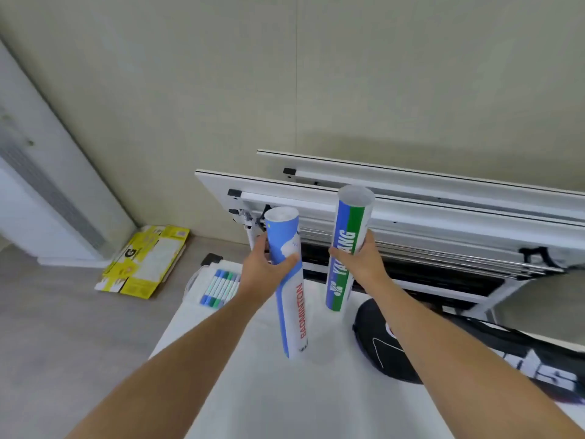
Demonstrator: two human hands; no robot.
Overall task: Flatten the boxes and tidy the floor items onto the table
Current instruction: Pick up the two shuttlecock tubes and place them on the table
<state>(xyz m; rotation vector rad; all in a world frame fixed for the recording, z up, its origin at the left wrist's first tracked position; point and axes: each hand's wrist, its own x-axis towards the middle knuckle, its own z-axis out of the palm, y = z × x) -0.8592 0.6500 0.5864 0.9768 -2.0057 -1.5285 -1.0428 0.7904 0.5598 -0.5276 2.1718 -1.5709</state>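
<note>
Shuttlecock tubes stand upright above the white table (253, 391), one in each fist: left hand (264, 269) wrapped round the blue-and-white tube (289, 296), right hand (359, 259) round the blue-and-green tube (346, 245). Beside them on the table lies a black bag (380, 343), markers (220, 288) farther left; beyond, on the floor, a flattened yellow box (145, 261)

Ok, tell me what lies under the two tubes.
Under the light blue tube and the blue-green tube shows the white table. The black racket bag lies beside them. Whether their bases touch the top cannot be told.
</note>
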